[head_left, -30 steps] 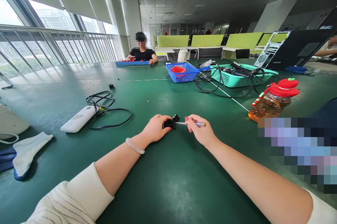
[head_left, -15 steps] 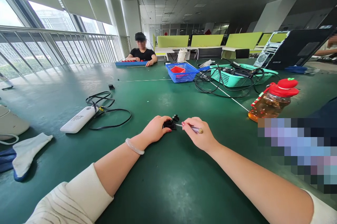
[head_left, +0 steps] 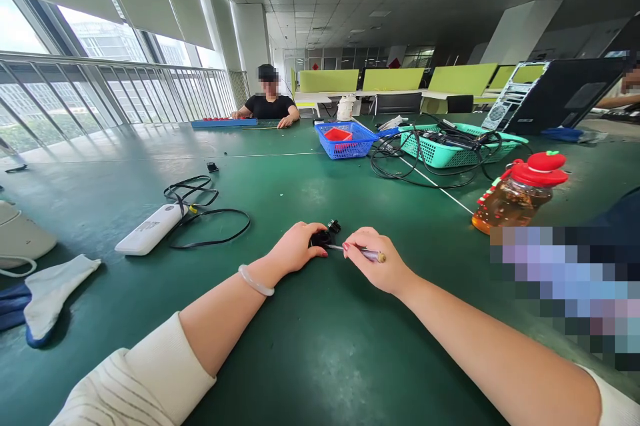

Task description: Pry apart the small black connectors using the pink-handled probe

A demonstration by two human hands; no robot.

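Note:
My left hand [head_left: 297, 246] is closed around a small black part [head_left: 321, 238] on the green table; the fingers cover most of it, so its exact kind is unclear. A little black piece with light prongs [head_left: 333, 227] shows at its far right side. In my right hand [head_left: 377, 263] is a screwdriver [head_left: 371, 255] with a pale handle, held like a pen. Its thin metal shaft points left, and the tip reaches the near edge of the black part, close to my left fingertips. I cannot tell whether the tip touches it.
On the left lie a white power bank-like block [head_left: 153, 229], a black cable [head_left: 215, 213] and a glove [head_left: 60, 293]. A blue basket [head_left: 347, 145], a green basket [head_left: 437, 158] with cables, and a red-lidded bottle [head_left: 520, 196] stand right. Across sits another person [head_left: 270, 106] beside a blue tray [head_left: 225, 124].
The screwdriver's shaft has shifted slightly down toward the near edge of the black part. My left hand stays in place. Across the table, the blue tray has slid to the left.

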